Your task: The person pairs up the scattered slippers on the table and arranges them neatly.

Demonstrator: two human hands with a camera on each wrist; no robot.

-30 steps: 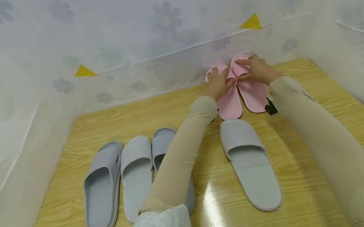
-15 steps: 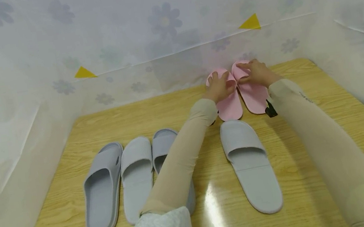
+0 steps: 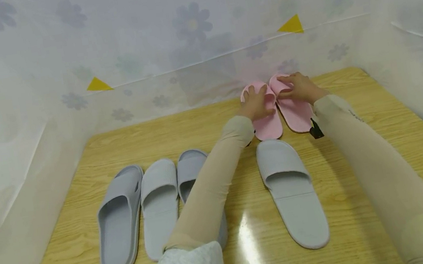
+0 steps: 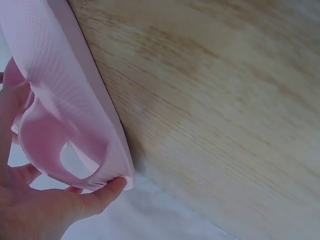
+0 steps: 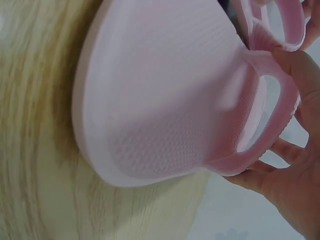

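A: What's changed vs a sec ago?

B: Not much. Both pink slippers have come down a bit twd the person, away from the curtain wall [image 3: 186,68]; they now lie flat, side by side, toes to the wall. Left hand [image 3: 255,104] is still on the left pink slipper [image 3: 269,124], right hand [image 3: 300,88] on the right pink slipper [image 3: 297,113].

A: Grip?

B: Left wrist view: thumb curled under the toe edge, fingers wrapped over the strap, so it's holding the slipper. Right wrist view: same deal, fingers hooked round the strap's front rim. Neither hand has let go.

A: Where's the pair sit exactly?

B: Far right part of the table [image 3: 361,160], inner edges touching or nearly, can't tell which. Just behind the lone grey slipper [image 3: 292,193], heels close to its toe but apart.

A: Rest?

B: Three grey slippers [image 3: 153,208] in a row at left, the third partly under the left forearm.

A: Meaning?

B: My read: the pair's being lined up and set down; placement looks abt done, only the release is left.
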